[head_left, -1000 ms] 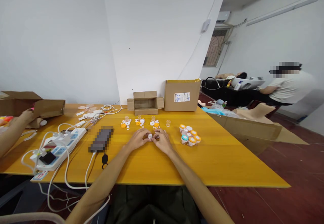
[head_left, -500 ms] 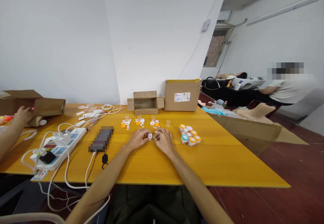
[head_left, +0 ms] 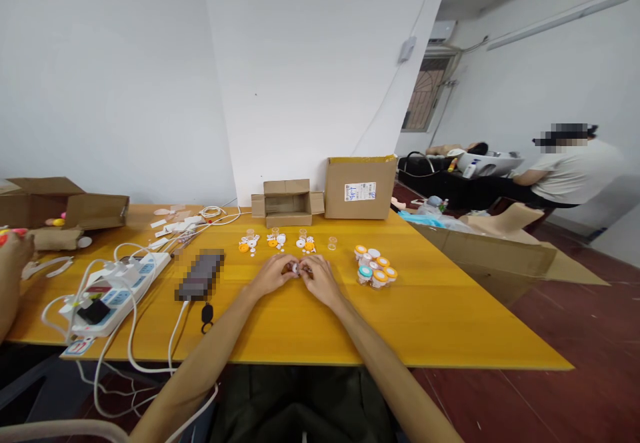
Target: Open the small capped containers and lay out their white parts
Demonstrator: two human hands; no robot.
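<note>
Between the fingertips of my left hand point(head_left: 274, 275) is a small white round plastic part point(head_left: 295, 267), mostly covered by the fingers. My right hand point(head_left: 320, 280) meets it from the other side, fingers pinched together; whatever they grip is hidden. Just beyond the hands lie little groups of loose parts: orange rings point(head_left: 273, 244), white discs point(head_left: 301, 243) and clear cups point(head_left: 303, 234). One clear cup point(head_left: 333, 243) stands apart at the right of that row. To the right of my hands is a cluster of small clear jars with orange, white and teal lids point(head_left: 379, 275).
A small open carton point(head_left: 287, 211) and a larger closed box point(head_left: 360, 189) stand by the wall. On the left are a power strip point(head_left: 125, 296) with white cables, a phone point(head_left: 201, 275) and another person's hand point(head_left: 9, 263) near an open box point(head_left: 95, 209).
My right hand has moved left, bringing its fingertips against the white part in my left hand. At far left, the other person's hand has drawn back from the open box.
</note>
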